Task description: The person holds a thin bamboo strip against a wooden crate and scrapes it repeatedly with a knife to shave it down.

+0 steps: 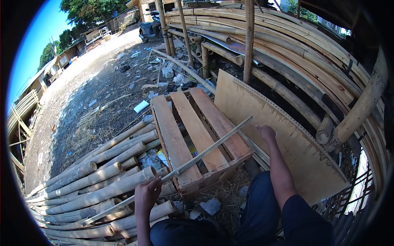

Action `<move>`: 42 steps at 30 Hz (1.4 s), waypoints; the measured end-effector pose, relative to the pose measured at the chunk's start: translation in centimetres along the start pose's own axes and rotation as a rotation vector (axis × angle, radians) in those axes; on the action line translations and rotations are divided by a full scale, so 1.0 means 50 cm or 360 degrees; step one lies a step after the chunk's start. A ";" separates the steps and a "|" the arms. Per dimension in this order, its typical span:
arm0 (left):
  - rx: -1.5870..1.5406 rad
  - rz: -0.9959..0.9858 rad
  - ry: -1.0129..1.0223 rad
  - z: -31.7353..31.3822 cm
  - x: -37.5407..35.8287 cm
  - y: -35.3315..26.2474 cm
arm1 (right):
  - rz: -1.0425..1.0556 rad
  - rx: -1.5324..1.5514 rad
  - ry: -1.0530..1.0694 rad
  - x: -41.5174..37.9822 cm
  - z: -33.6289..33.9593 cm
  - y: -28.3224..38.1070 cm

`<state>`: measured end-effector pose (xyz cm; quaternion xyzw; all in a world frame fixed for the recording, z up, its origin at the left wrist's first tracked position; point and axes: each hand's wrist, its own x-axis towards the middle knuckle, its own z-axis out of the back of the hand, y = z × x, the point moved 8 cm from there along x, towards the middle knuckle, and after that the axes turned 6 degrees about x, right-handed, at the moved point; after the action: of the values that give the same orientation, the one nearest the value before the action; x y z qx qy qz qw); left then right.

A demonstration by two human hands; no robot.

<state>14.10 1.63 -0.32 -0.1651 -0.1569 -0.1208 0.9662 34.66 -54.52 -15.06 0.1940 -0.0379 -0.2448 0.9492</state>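
A long thin strip of wood or bamboo point(205, 152) slants across the top of a slatted wooden crate point(179, 141). My left hand point(147, 196) is closed around the strip, just off the crate's near left corner. Its lower end reaches out over the bamboo poles, and its upper end rises past the crate's right slat. Just right of that upper end is my right hand point(266, 133), apart from the strip with its fingers curled. Something small and thin seems to stick out from these fingers, too small to name.
Several thick bamboo poles point(111, 176) lie piled at the left. A plywood sheet point(283, 139) leans at the right, beside stacked long timber point(287, 39) and upright posts point(249, 41). Litter covers the ground beyond the crate, and a motorbike point(148, 30) is parked farther back.
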 end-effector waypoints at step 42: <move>0.0390 -0.0282 -0.0776 0.140 0.365 -0.027 | 0.0699 0.1732 0.0769 -0.267 0.109 0.342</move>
<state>28.67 -0.44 12.58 -0.0570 -0.4119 -0.1416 0.8983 29.74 -36.23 -3.11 0.6863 0.0193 0.0606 0.7245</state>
